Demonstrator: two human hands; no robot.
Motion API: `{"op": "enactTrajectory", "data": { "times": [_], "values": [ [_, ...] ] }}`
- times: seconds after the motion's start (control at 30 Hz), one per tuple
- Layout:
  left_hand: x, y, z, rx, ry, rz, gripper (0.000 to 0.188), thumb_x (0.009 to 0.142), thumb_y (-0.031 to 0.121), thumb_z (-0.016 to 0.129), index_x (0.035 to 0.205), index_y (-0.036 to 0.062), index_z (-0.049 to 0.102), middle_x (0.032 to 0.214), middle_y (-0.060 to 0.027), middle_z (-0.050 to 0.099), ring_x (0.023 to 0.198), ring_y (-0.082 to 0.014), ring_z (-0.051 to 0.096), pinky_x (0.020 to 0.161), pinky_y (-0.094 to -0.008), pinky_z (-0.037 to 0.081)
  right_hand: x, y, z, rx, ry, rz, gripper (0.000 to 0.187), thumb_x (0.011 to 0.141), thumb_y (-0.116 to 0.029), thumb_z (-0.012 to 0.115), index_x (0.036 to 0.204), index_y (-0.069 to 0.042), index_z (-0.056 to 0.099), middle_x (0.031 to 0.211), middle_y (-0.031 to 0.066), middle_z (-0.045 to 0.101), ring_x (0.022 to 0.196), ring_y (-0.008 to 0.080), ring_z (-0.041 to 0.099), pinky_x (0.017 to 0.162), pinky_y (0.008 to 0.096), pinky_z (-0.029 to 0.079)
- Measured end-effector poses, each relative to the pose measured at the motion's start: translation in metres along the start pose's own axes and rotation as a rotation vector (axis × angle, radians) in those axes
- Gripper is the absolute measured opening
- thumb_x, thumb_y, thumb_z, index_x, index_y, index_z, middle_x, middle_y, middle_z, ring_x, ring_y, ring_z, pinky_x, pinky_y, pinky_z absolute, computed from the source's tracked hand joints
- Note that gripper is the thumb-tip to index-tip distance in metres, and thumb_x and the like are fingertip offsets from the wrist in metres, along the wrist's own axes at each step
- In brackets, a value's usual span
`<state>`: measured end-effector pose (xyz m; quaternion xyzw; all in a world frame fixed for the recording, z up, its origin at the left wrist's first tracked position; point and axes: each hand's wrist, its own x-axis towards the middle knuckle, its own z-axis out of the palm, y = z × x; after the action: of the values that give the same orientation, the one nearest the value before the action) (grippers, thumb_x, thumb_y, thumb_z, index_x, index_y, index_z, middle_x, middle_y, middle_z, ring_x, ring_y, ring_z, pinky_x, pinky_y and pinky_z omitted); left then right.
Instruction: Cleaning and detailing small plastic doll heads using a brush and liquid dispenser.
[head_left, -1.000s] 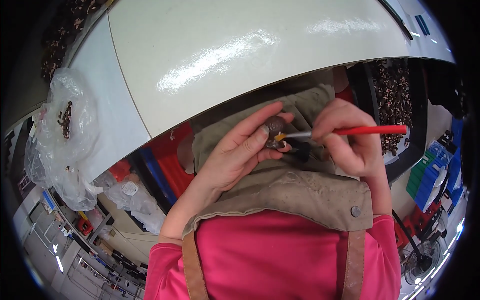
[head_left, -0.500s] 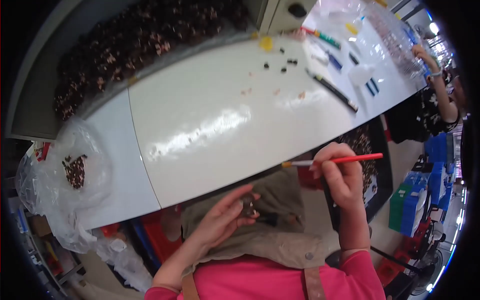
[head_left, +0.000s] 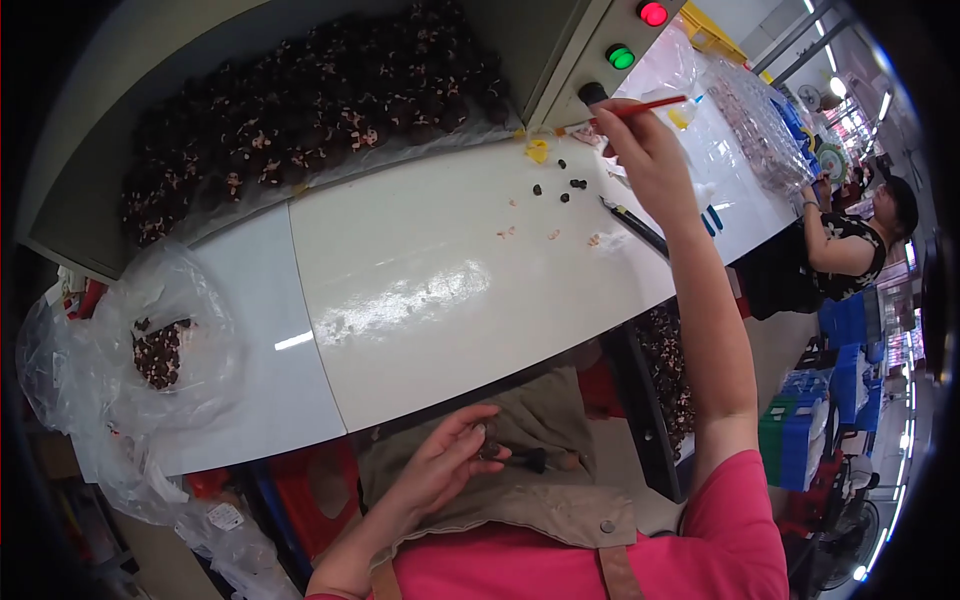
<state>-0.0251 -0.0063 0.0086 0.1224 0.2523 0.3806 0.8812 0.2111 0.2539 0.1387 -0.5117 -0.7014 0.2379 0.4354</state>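
My right hand [head_left: 645, 160] is stretched out to the far side of the worktable, closed around a paintbrush with a red handle [head_left: 662, 103]. The brush's tip points left, close to a yellow lump [head_left: 537, 150] and a pinkish smear at the table's back edge. Low over my apron [head_left: 520, 425], my left hand [head_left: 445, 465] is closed with a small dark brown piece [head_left: 490, 448] between its fingers. That piece is partly hidden by the fingers, and its exact kind cannot be made out. Several small black bits [head_left: 565, 198] lie on the table near the yellow lump.
A grey hooded bay [head_left: 555, 60] at the back holds a heap of dark pieces with pink spots [head_left: 330, 110]. A clear plastic bag [head_left: 215, 380] stands at left. A dark pen-like tool [head_left: 635, 228] lies at right, above a black tray [head_left: 640, 410]. Another person [head_left: 850, 245] works at far right.
My right hand has moved from above the black tray up to the back of the table, carrying the paintbrush. My left hand stays low with the dark piece. The view has shifted somewhat.
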Motion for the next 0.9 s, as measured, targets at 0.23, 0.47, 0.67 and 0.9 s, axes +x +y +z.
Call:
{"op": "enactTrajectory", "data": {
  "times": [0.23,0.47,0.67,0.9],
  "values": [
    [0.001,0.002,0.001,0.032,0.021,-0.012,0.031,0.099,0.017,0.043,0.128,0.0071,0.045,0.119,-0.0059,0.051,0.103,-0.0192,0.058,0.085,-0.0297,0.050,0.026,0.021,0.023,-0.335,-0.143,0.089,0.034,0.091,-0.031,0.055,0.100,0.002,0.061,0.081,0.0064,0.063,0.070,0.0120,0.058,0.065,0.0271,0.047],
    [0.001,0.001,0.002,0.014,0.001,-0.063,0.027,0.099,0.017,0.040,0.124,0.0064,0.045,0.114,-0.0101,0.054,0.099,-0.0203,0.060,0.083,-0.0287,0.052,0.019,0.023,0.016,-0.423,-0.070,0.069,0.035,0.090,-0.033,0.056,0.098,0.001,0.061,0.077,0.0077,0.062,0.067,0.0142,0.058,0.065,0.0292,0.047],
    [-0.001,-0.005,-0.004,-0.066,0.026,-0.029,0.028,0.099,0.021,0.043,0.124,0.0084,0.047,0.103,-0.0047,0.055,0.083,-0.0144,0.059,0.070,-0.0248,0.050,-0.045,-0.003,-0.003,-0.211,-0.034,0.055,0.027,0.090,-0.024,0.059,0.104,-0.002,0.059,0.084,0.0034,0.061,0.071,0.0096,0.055,0.064,0.0233,0.045],
    [0.016,-0.002,-0.002,-0.023,0.021,-0.062,0.040,0.100,0.025,0.040,0.136,0.0079,0.040,0.105,-0.0039,0.053,0.085,-0.0119,0.055,0.073,-0.0262,0.048,-0.114,0.055,-0.099,-0.267,0.520,-0.033,0.036,0.089,-0.027,0.063,0.111,0.000,0.054,0.103,0.0068,0.060,0.092,0.0124,0.056,0.081,0.0253,0.045]
  ]
}}
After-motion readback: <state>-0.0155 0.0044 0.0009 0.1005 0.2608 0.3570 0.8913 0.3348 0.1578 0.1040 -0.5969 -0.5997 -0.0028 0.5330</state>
